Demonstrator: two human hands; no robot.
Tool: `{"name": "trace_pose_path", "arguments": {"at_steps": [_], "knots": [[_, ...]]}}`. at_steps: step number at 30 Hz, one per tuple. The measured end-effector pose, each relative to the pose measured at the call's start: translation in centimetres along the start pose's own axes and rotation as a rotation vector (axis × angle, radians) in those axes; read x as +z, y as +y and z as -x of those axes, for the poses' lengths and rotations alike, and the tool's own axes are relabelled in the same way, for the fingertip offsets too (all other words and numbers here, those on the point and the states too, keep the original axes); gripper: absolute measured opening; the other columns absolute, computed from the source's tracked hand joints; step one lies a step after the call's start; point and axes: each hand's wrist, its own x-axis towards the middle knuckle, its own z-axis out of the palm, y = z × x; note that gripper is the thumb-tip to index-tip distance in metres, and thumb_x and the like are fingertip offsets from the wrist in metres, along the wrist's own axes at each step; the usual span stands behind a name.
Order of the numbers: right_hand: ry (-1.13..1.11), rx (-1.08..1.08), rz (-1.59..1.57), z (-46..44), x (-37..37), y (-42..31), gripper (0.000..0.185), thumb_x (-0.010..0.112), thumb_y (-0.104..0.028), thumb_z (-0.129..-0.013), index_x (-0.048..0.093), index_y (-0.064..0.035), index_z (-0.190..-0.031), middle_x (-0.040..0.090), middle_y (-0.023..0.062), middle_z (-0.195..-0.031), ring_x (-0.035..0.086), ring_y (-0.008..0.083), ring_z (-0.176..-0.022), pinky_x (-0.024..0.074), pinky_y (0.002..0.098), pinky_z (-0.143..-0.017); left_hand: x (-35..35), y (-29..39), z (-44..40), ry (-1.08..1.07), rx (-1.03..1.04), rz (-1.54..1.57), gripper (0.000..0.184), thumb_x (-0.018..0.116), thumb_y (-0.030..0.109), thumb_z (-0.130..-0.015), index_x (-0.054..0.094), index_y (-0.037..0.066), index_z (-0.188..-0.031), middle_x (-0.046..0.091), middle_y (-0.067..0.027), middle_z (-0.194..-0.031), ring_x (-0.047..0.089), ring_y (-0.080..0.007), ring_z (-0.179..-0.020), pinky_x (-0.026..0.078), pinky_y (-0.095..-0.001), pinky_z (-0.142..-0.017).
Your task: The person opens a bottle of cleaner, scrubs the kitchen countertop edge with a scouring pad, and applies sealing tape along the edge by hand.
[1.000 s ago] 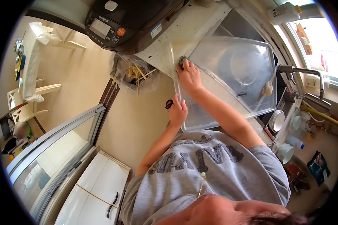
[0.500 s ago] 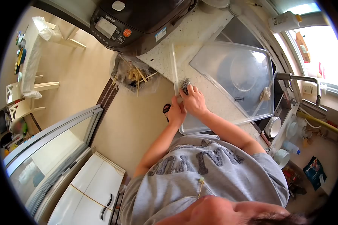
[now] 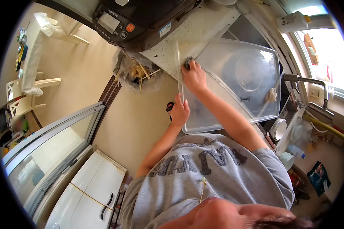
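Note:
A large, shallow, clear plastic lid (image 3: 221, 114) with a raised rim lies across the counter's edge and the sink. My left hand (image 3: 179, 110) grips its near-left rim, thumb and fingers closed about the edge. Towards the far-left corner, my right hand (image 3: 195, 79) presses a grey steel wool scrubber (image 3: 188, 63) against the plastic near the rim. The fingers curl over the scrubber and hide part of it. A small black thing with a red mark (image 3: 169, 107) shows beside my left hand; I cannot tell what it is.
A dark rice cooker (image 3: 141, 26) stands on the speckled counter (image 3: 176, 38). Below hangs a plastic bag of scraps and sticks (image 3: 139, 72). On the right are a faucet (image 3: 309, 80), a white bottle (image 3: 293, 21) and a crumpled cloth (image 3: 271, 95). A white cabinet (image 3: 86, 191) is lower left.
My right hand has slid the scrubber away from me along the lid's left side, leaving my left hand. The left hand stays on the rim.

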Motion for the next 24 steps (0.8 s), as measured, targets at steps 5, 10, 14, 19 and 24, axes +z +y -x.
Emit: {"name": "trace_pose_path", "arguments": {"at_steps": [5, 10, 14, 19, 24], "knots": [[0.095, -0.094, 0.003, 5.3, 0.3, -0.5, 0.025, 0.055, -0.013, -0.074, 0.063, -0.0097, -0.097, 0.05, 0.0149, -0.097, 0.05, 0.0327, -0.09, 0.0462, 0.0409, -0.068, -0.4, 0.6, -0.5, 0.018, 0.037, -0.085, 0.034, 0.05, 0.018, -0.087, 0.036, 0.007, -0.116, 0.057, -0.0179, -0.058, 0.057, -0.0363, -0.05, 0.042, -0.0453, -0.044], [-0.006, 0.011, 0.008, -0.2, -0.3, -0.2, 0.034, 0.054, -0.013, -0.077, 0.06, -0.0128, -0.111, 0.049, 0.0141, -0.101, 0.05, 0.0315, -0.092, 0.0482, 0.0384, -0.072, -1.0, 1.5, -0.2, -0.015, -0.025, -0.095, 0.033, 0.05, 0.012, -0.087, 0.037, 0.005, -0.116, 0.058, -0.0172, -0.063, 0.059, -0.0361, -0.058, 0.044, -0.0455, -0.049], [0.013, -0.01, 0.06, 0.8, -0.6, -0.3, 0.032, 0.053, -0.015, -0.079, 0.06, -0.0123, -0.111, 0.049, 0.0139, -0.103, 0.05, 0.0313, -0.091, 0.0483, 0.0391, -0.07, -1.8, 2.7, -0.4, -0.095, -0.108, -0.165, 0.034, 0.051, 0.012, -0.086, 0.037, 0.005, -0.116, 0.059, -0.0183, -0.067, 0.06, -0.0377, -0.06, 0.045, -0.045, -0.051], [-0.032, -0.019, -0.011, 3.8, 0.8, -0.5, 0.038, 0.054, -0.008, -0.074, 0.061, -0.013, -0.111, 0.049, 0.0152, -0.103, 0.051, 0.0332, -0.093, 0.0474, 0.0413, -0.069, -0.7, 1.2, 0.0, 0.016, 0.007, -0.043, 0.034, 0.051, 0.012, -0.086, 0.037, 0.006, -0.116, 0.059, -0.0175, -0.065, 0.06, -0.0364, -0.057, 0.045, -0.0434, -0.049], [0.097, 0.009, -0.044, -3.7, -0.3, 0.7, 0.03, 0.059, -0.014, -0.077, 0.062, -0.0157, -0.107, 0.05, 0.0126, -0.096, 0.051, 0.0319, -0.092, 0.0466, 0.0389, -0.072, -1.3, 2.0, -0.1, 0.052, 0.019, -0.112, 0.033, 0.05, 0.012, -0.087, 0.037, 0.007, -0.116, 0.058, -0.0161, -0.059, 0.059, -0.0348, -0.054, 0.045, -0.0427, -0.047]]}}
